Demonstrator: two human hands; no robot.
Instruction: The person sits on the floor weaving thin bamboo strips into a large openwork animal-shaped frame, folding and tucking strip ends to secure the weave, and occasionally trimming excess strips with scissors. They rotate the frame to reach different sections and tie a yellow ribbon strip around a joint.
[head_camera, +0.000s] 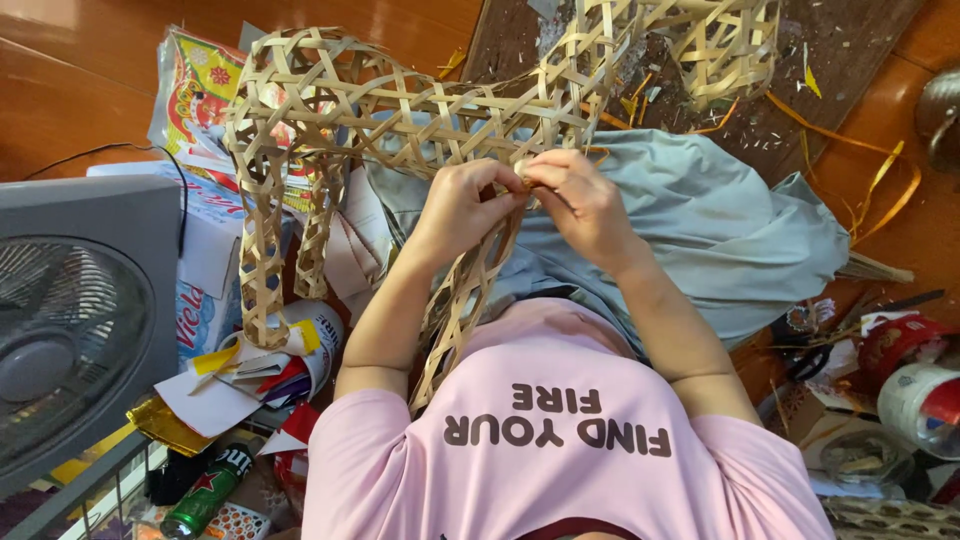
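The woven bamboo frame (400, 110), an open lattice of pale strips with several leg-like tubes, is lying across the person's lap and reaching up toward the top of the view. Both hands are meeting at its lower edge, near the centre: the left hand (462, 205) is curling around a strip with fingers bent, and the right hand (580, 200) is pinching the same spot from the other side, fingertips of the two hands touching. Under the frame, a grey cloth (720, 220) is covering the legs and spreading right. Orange bamboo slivers (880, 170) are lying on the wooden floor (70, 90) beyond it. A grey fan (75, 320) is standing at left, with scattered paper scraps (230, 380) and a green bottle (205, 490) just beside it. Rolls of tape (915, 385) are sitting at the right edge.
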